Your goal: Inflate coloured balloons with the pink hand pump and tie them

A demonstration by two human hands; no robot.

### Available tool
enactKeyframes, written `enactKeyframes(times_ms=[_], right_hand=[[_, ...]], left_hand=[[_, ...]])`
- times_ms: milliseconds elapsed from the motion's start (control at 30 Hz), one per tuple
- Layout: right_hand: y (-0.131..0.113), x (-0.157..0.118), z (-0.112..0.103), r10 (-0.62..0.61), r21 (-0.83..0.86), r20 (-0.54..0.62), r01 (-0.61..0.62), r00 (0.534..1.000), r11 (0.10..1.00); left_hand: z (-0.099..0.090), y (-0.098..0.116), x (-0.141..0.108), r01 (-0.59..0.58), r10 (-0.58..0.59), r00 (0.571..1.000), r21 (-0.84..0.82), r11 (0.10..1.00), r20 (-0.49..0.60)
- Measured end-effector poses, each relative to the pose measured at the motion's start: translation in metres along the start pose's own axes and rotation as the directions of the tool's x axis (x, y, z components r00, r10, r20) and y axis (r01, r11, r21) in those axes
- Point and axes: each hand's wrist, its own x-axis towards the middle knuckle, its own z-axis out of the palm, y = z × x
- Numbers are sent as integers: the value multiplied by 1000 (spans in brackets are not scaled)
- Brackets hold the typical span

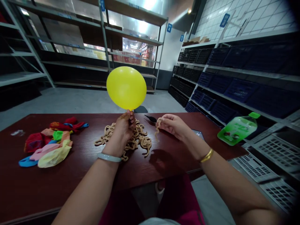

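An inflated yellow balloon (126,87) stands upright above the table, its neck pinched in the fingers of my left hand (125,125). My right hand (173,125) is closed on a short beige rubber band (157,129), which dangles from the fingertips. Beneath and around my left hand lies a tangled heap of beige rubber bands (144,142). A small black pointed object (151,118) rests on the table just left of my right hand; its kind is unclear.
Deflated balloons in several colours (55,153) are piled on the left of the dark red table (89,181). A bottle of green liquid (239,128) stands tilted in view at the right edge. Crates fill the shelves (208,65) to the right; grey shelving (103,28) is behind.
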Motion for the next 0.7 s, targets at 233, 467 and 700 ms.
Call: enactKeyframes(times_ms=[233,467,700], right_hand=[[-7,21,19,-92,-12,61,93,994,996],[8,38,51,-294,-889,292,371,910,267],[10,32,66,-347,-950,280,207,895,-233]], left_hand=[[-3,-2,2,-28,29,999,43,999,-37],[4,-17,-3,-53,80,993,273,960,-89],[7,-28,-6,-84,111,993,375,923,-50]])
